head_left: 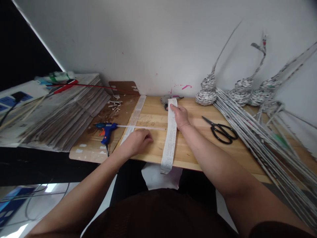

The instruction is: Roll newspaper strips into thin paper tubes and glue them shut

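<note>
My right hand (181, 116) pinches a long newspaper strip (170, 140) near its far end. The strip runs toward me, and its near end hangs past the table's front edge. To its left, my left hand (140, 141) is curled just above the table; the insides of its fingers are hidden, so I cannot make out whether they hold anything. Another newspaper strip (136, 114) lies flat beyond the left hand and passes partly behind it. A thin pale stick (148, 127) lies crosswise, reaching from the blue glue gun (107, 132) toward the held strip.
Black-handled scissors (223, 133) lie to the right, beside a bundle of rolled paper sticks (255, 142). Woven paper gourd shapes (206, 96) stand along the wall. Stacked newspapers (81, 112) fill the left side, near a brown board (121, 110) with scraps.
</note>
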The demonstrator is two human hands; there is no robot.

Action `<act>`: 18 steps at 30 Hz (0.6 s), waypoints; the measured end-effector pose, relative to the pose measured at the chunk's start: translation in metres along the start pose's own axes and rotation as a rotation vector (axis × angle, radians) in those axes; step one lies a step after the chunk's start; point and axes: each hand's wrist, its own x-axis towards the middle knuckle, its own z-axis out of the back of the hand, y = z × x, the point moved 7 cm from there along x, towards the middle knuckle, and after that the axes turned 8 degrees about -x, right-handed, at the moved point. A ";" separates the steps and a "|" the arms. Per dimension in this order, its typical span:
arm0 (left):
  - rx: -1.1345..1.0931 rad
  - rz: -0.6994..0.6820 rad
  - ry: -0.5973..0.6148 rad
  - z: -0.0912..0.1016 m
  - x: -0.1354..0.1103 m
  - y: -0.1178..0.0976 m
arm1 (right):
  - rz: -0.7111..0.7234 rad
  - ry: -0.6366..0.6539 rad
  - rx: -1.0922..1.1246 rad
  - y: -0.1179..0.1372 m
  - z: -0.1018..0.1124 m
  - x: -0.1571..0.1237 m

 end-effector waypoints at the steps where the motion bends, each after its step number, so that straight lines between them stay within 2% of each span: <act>1: -0.063 -0.017 0.067 -0.003 -0.012 -0.006 | 0.003 0.001 -0.003 0.000 0.000 0.000; 5: -0.184 -0.027 0.262 -0.018 -0.064 -0.020 | -0.005 0.004 -0.019 -0.002 -0.001 0.001; 8: -0.201 -0.030 0.357 -0.040 -0.090 -0.017 | -0.003 0.004 -0.016 0.000 -0.002 0.000; 11: -0.121 0.016 0.397 -0.063 -0.100 -0.002 | 0.002 0.020 -0.011 0.002 -0.003 -0.002; 13: -0.038 0.055 0.376 -0.073 -0.102 0.010 | -0.002 0.041 -0.029 0.004 -0.004 -0.004; 18: -0.005 0.086 0.298 -0.087 -0.102 0.030 | -0.028 0.092 -0.082 0.006 -0.005 -0.009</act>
